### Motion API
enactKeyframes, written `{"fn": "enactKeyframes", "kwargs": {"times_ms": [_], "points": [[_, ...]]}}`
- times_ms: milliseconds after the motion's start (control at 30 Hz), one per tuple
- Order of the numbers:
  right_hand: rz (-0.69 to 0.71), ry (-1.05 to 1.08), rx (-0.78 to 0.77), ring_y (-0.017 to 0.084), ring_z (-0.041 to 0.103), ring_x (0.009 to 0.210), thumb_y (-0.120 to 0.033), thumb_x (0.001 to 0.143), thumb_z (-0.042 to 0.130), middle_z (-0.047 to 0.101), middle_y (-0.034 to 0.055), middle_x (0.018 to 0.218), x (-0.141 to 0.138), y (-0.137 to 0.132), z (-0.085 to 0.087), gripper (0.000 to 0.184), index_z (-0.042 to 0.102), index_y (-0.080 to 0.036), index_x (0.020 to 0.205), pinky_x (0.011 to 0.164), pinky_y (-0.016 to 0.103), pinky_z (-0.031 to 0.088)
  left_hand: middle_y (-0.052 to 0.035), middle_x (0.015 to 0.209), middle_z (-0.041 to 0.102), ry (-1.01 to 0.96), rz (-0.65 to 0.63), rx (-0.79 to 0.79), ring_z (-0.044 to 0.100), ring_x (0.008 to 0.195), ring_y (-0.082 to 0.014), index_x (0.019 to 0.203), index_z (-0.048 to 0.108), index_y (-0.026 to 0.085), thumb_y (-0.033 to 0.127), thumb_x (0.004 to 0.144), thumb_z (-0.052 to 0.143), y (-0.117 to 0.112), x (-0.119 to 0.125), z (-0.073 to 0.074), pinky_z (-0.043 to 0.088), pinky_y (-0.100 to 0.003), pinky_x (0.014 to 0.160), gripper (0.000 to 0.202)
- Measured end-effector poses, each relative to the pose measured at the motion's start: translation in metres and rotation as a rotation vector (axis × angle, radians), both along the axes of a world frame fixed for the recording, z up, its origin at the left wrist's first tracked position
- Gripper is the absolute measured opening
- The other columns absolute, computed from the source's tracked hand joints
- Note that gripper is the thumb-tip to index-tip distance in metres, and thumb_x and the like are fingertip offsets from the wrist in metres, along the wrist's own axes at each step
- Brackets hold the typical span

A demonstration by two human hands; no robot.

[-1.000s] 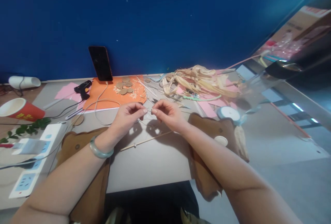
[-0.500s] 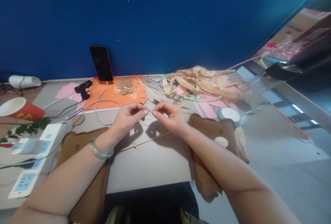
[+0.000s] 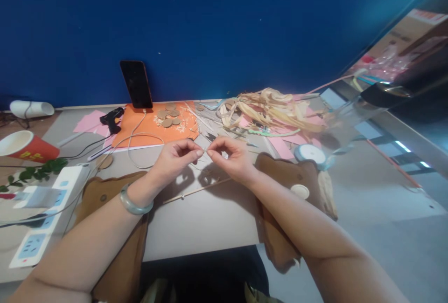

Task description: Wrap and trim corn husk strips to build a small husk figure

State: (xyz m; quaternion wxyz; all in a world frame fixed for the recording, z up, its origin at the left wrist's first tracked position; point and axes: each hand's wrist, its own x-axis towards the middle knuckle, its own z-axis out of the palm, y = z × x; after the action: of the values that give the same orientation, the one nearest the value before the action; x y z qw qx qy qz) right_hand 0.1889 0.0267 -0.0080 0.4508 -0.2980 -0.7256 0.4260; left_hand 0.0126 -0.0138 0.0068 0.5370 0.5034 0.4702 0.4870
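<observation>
My left hand (image 3: 175, 161) and my right hand (image 3: 229, 158) meet over the middle of the grey table (image 3: 206, 219), fingertips almost touching. Both are closed in a pinch on a very thin pale strand (image 3: 205, 152) stretched between them; it is too fine to name. A green bangle (image 3: 135, 203) sits on my left wrist. A thin wooden stick (image 3: 196, 191) lies on the table just below my hands. Both forearms rest on brown cushions (image 3: 283, 172).
An orange sheet (image 3: 150, 126) with cardboard discs (image 3: 168, 117), a leaning phone (image 3: 136, 84) and a black glue gun (image 3: 110, 120) lie behind. A pile of dried husk strips (image 3: 269, 109) and a ribbon roll (image 3: 310, 154) sit right. A power strip (image 3: 42, 214) and red cup (image 3: 24, 147) are left.
My fingertips have drawn slightly closer together on the thin strand; otherwise the hands stay in place and nothing on the table has moved.
</observation>
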Motion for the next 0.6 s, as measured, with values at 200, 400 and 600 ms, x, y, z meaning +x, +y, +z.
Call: {"fn": "enactKeyframes", "kwargs": {"times_ms": [200,400,600], "points": [[0.015,0.006,0.042,0.010,0.052,0.060,-0.024,0.079,0.064,0.062,0.0015,0.069,0.0001,-0.0012,0.0020,0.008,0.062,-0.017,0.075,0.058,0.025,0.045,0.0007,0.062,0.061,0.021,0.013,0.023,0.052,0.057,-0.0100,0.071,0.066,0.017,0.035,0.068,0.077,-0.0002,0.0002,-0.0007,0.043,-0.023,0.057,0.021],[-0.004,-0.007,0.200,0.010,0.053,0.058,-0.020,0.080,0.062,0.062,0.0013,0.069,0.0005,-0.0017,0.0027,0.006,0.063,-0.018,0.074,0.056,0.025,0.045,-0.0019,0.067,0.063,0.064,0.012,0.091,0.055,0.062,-0.0120,0.072,0.067,0.016,0.034,0.070,0.075,-0.0006,0.0006,-0.0024,0.044,-0.025,0.059,0.020],[-0.013,-0.011,0.388,0.014,0.057,0.065,-0.018,0.082,0.061,0.063,0.0041,0.074,0.0027,-0.0024,0.0020,0.005,0.066,-0.020,0.080,0.060,0.029,0.048,-0.0048,0.077,0.066,0.096,0.020,0.186,0.059,0.073,-0.0151,0.076,0.070,0.017,0.031,0.072,0.074,-0.0001,-0.0015,-0.0032,0.047,-0.028,0.068,0.016]]}}
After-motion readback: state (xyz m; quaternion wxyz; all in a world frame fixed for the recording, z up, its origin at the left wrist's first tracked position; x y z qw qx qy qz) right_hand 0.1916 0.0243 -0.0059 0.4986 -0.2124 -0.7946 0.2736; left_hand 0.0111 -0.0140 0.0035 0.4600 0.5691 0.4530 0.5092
